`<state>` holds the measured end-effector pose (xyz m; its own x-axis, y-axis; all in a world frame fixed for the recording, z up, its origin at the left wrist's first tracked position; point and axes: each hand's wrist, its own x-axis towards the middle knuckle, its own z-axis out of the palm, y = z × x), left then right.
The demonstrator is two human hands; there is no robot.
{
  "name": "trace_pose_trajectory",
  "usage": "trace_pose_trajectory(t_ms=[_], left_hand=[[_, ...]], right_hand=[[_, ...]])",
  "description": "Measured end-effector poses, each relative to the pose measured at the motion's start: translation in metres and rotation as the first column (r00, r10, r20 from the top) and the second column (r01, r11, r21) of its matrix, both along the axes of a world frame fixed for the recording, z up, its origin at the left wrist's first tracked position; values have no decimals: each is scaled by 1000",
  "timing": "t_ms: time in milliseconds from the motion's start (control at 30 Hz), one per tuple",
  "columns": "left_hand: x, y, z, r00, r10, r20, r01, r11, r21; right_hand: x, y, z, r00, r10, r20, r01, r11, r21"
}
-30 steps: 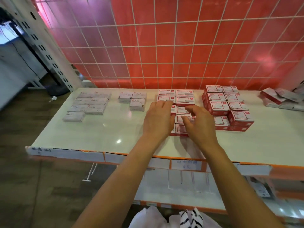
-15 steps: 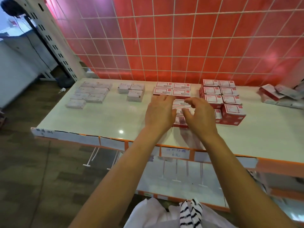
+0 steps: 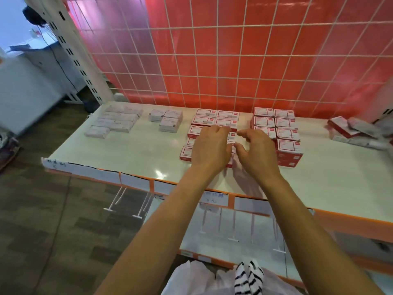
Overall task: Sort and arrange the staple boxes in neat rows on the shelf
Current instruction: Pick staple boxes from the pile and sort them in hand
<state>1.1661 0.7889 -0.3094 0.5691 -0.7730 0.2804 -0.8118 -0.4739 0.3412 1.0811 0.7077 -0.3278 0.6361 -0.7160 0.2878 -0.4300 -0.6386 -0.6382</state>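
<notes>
Red-and-white staple boxes (image 3: 204, 120) lie in two columns in the middle of the white shelf (image 3: 138, 154). My left hand (image 3: 210, 150) rests palm down on the near boxes of this block and hides several of them. My right hand (image 3: 258, 153) hovers just to its right, fingers loosely bent, thumb and forefinger apart, with nothing seen between them. A taller stacked block of red boxes (image 3: 286, 133) stands right beside my right hand.
Grey-white boxes (image 3: 119, 122) lie in rows at the shelf's left end, with a small stack (image 3: 168, 120) beside them. Loose boxes (image 3: 348, 130) are piled at the far right. A red wire-grid panel (image 3: 234, 60) backs the shelf. A lower shelf (image 3: 240, 231) sits below.
Both hands have stayed over the middle block of red boxes, shifting only slightly. My right hand's fingers have spread a little. My head has moved, so the view has shifted.
</notes>
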Motion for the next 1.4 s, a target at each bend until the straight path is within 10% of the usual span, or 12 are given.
trace_pose_trajectory(t_ms=[1400], left_hand=[[-154,-178,5,903,-427,46,427,904,15]], right_hand=[[-172,-134,-1,917,-399,-13,396,914,-91]])
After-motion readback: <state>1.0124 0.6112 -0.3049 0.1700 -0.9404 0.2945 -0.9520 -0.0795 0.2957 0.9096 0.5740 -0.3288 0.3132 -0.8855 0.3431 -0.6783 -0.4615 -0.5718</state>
